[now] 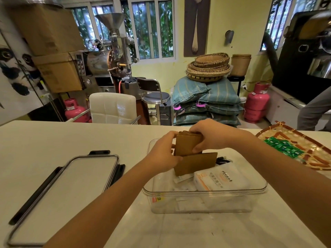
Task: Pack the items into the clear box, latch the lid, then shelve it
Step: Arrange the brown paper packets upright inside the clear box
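Note:
The clear box [204, 192] stands open on the white counter in front of me. Inside lie white packets [220, 179] with orange print, some black cable at the back, and a brown paper envelope [197, 162] leaning upright. Both hands hold a stack of brown paper envelopes [186, 144] upright above the box's back left part. My left hand [161, 154] grips its left edge and my right hand [207, 135] clamps its top and right side. The lid [66, 190], clear with black latches, lies flat on the counter to the left.
A woven tray [300, 151] with green and orange sachets sits at the counter's right edge. Beyond the counter are a white chair [112, 108], a stool, stacked sacks, pink gas cylinders and a roasting machine. A person's leg shows at far right.

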